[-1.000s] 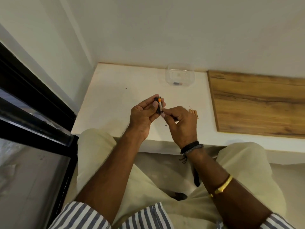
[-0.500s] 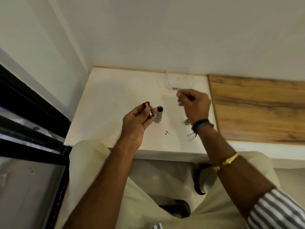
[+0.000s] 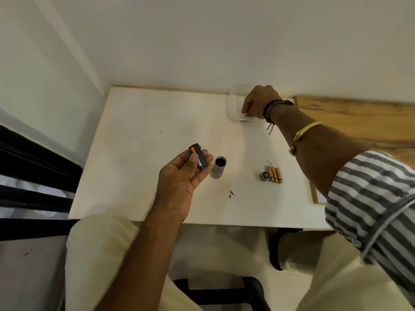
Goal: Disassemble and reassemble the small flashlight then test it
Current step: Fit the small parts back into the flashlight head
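Black plastic battery carrier [image 3: 199, 157], pinched in the left hand [image 3: 179, 178] beside the upright silver flashlight tube [image 3: 217, 170], seemingly awaits reloading while the right hand [image 3: 258, 102] reaches into a clear tub [image 3: 231, 104], grasp indiscernible.

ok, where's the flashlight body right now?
Head view: the flashlight body stands open end up on the white table, just right of the left hand, with the loose batteries and cap further right.

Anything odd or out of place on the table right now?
Nothing damaged or spilled. The flashlight tube stands open end up, its cap and loose batteries lie together to its right, and the left hand holds the battery holder. Only oddity: a few small dark specks on the white table near the front edge.
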`<action>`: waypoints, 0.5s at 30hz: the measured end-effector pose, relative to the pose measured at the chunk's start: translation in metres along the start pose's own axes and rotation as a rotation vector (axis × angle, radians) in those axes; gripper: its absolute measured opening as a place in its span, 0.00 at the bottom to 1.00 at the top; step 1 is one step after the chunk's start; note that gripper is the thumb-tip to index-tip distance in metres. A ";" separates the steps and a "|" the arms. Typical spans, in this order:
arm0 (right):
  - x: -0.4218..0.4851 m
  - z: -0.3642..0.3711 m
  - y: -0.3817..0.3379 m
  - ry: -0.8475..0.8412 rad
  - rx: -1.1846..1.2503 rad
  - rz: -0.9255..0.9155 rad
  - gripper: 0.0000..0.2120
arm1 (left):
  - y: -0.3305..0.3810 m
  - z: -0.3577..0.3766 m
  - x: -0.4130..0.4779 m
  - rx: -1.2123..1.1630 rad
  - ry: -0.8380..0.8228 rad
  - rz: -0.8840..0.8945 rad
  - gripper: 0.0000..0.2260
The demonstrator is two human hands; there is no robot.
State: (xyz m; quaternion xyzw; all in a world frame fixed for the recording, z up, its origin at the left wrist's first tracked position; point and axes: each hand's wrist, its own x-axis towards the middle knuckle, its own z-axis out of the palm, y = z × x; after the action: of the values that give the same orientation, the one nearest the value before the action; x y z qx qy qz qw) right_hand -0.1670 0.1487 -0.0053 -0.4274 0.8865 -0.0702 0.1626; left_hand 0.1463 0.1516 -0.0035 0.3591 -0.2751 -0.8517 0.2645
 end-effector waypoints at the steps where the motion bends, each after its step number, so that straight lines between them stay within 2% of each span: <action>1: 0.003 0.002 0.000 -0.020 -0.049 -0.012 0.09 | 0.001 -0.001 0.001 -0.014 0.000 -0.001 0.18; 5: 0.007 0.002 -0.003 -0.056 -0.121 -0.032 0.13 | 0.001 -0.003 0.002 -0.040 0.003 0.003 0.14; 8: 0.003 0.001 -0.004 -0.041 -0.119 -0.031 0.12 | 0.001 -0.003 0.000 -0.060 -0.021 -0.003 0.14; 15: -0.041 -0.014 -0.013 0.313 0.243 0.021 0.12 | 0.001 -0.002 -0.006 -0.082 -0.153 -0.060 0.15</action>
State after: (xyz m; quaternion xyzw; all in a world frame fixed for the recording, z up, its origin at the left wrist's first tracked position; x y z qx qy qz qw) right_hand -0.1382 0.1725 0.0207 -0.3793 0.8905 -0.2403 0.0740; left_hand 0.1514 0.1541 -0.0011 0.2900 -0.2484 -0.8948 0.2315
